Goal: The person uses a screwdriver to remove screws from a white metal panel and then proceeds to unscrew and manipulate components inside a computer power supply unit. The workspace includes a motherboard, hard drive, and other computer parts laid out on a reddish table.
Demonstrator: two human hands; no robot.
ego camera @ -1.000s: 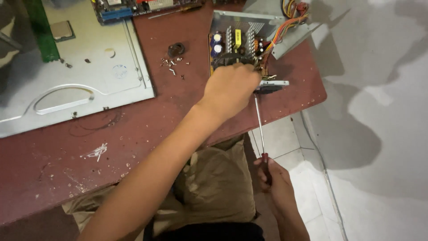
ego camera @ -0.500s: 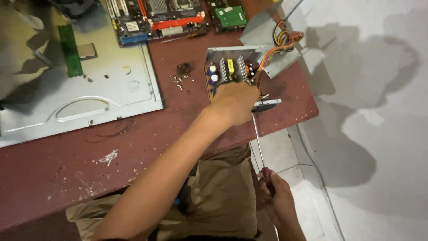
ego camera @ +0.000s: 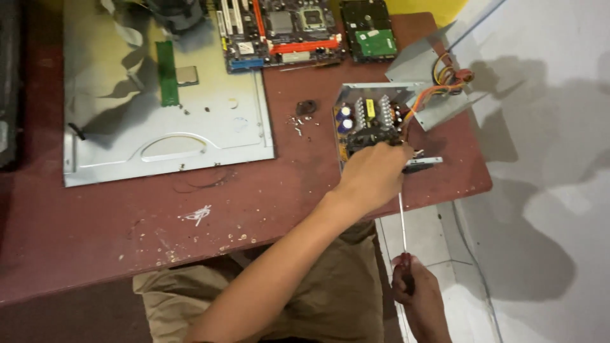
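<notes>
We are working on an opened power supply unit (ego camera: 372, 121), which is sitting near the right-hand edge of the dark red tabletop (ego camera: 127, 228). Its cover is off, so its circuit board with capacitors, coils and heat sinks is lying exposed. A bundle of coloured wires (ego camera: 438, 86) is running out of its upper right side, over a bent grey metal cover plate (ego camera: 419, 63).

Our left hand (ego camera: 373, 174) is resting on the near edge of the unit, its fingers curled down onto the board and the case; we cannot tell whether they are clamped on any part. Our right hand (ego camera: 410, 286) is held below the tabletop edge, its fingers closed around the dark red handle of a long screwdriver (ego camera: 402, 222). The thin shaft is pointing up toward the near right corner of the unit, where the tip is disappearing behind the left hand.

Just to the left of the unit, a small black round part (ego camera: 307, 107) and a few loose screws (ego camera: 297, 127) are lying on the tabletop. Further left, a large grey metal case panel (ego camera: 190, 140) is lying flat, with a green memory module (ego camera: 166, 73) and a square processor chip (ego camera: 187, 75) on it. At the far edge, a motherboard (ego camera: 279, 28) and a hard drive (ego camera: 368, 28) with a green circuit board are lying side by side. Pale tiled floor (ego camera: 546, 190) is showing to the right of the tabletop.
</notes>
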